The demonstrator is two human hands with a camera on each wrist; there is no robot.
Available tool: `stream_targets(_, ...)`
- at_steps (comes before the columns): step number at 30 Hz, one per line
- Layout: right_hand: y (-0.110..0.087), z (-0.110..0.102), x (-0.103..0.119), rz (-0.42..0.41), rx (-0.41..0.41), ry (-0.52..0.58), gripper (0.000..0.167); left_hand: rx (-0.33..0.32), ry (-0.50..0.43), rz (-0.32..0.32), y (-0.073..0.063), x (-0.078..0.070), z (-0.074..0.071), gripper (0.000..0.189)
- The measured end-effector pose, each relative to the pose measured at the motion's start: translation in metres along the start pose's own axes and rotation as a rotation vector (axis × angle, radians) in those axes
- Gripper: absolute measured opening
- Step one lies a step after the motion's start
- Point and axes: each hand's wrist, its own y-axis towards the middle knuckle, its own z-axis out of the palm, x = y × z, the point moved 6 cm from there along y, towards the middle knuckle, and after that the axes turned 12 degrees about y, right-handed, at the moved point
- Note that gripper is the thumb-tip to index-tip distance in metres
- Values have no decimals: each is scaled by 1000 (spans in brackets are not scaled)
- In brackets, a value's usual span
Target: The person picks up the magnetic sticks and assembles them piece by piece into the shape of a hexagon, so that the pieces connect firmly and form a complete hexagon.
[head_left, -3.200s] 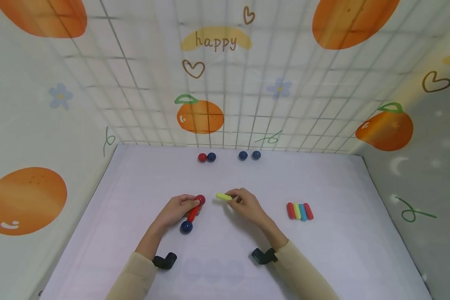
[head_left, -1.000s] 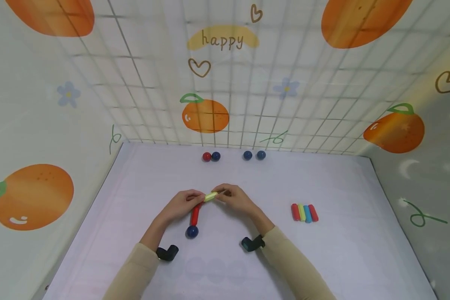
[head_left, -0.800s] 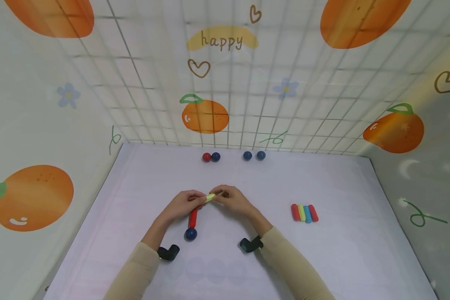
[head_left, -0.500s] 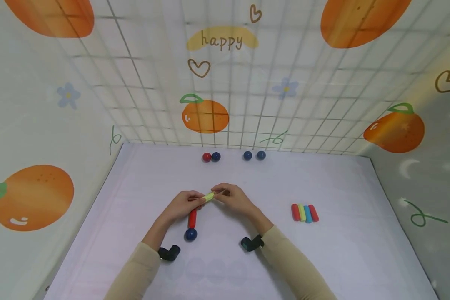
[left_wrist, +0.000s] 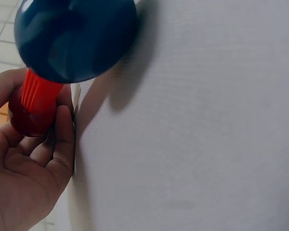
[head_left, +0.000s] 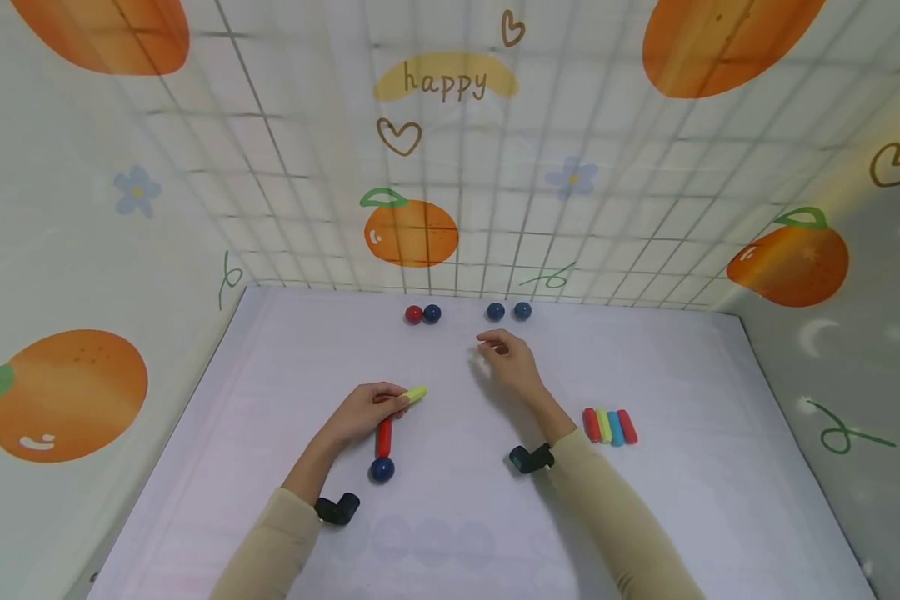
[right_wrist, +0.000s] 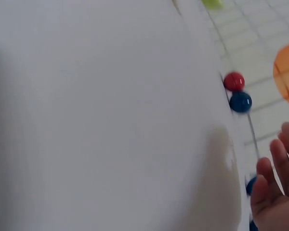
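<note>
**Left Hand Gripped a Ball-and-Rod Piece; Right Hand Hung Near the Back Row**

The left hand (head_left: 369, 410) pinched the near piece at its gripped red ball (left_wrist: 29, 124), which the left wrist view showed between thumb and fingers. From that ball a red rod (head_left: 384, 437) ran toward the person and ended in a dark blue ball (head_left: 382, 470). A yellow rod (head_left: 416, 394) stuck out past the fingertips to the right; the fingers covered its inner end, so whether it was joined to the ball could not be told.

The right hand (head_left: 512, 360) hung above the surface (head_left: 307, 342), fingers loosely bent and holding nothing, its shadow falling beside it. Just beyond its fingers, at the back edge, sat a first blue ball (head_left: 496, 311) and a second blue ball (head_left: 522, 311), slightly apart. Farther left along that edge a loose red ball (head_left: 414, 315) touched a third blue ball (head_left: 432, 313).

On the right, a row of four rods (head_left: 610, 426), red, yellow, blue and red, lay side by side near the right sleeve (head_left: 615, 508). The right forearm stood between that row and the left hand's piece. A black wrist device (head_left: 337, 508) jutted from the left cuff near the dark blue ball. Behind everything rose a printed backdrop (head_left: 292, 225) with oranges, hearts and the word "happy".
</note>
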Motion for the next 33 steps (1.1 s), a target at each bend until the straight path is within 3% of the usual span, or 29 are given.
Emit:
stream_targets(8, 21, -45, -15, 8, -269, 46, 20, -4, 7, -10, -2, 0, -1, 27)
stream_targets(13, 28, -62, -25, 56, -372, 67, 24, -5, -5, -9, -3, -1, -2, 27)
stream_targets(23, 38, -67, -35, 150, -420, 100, 43, -4, -9, -14, -2, -1, -2, 28)
stream_targets(33, 47, -64, -36, 194, -376, -53, 52, -7, -8, -26, -3, -1, -1, 29)
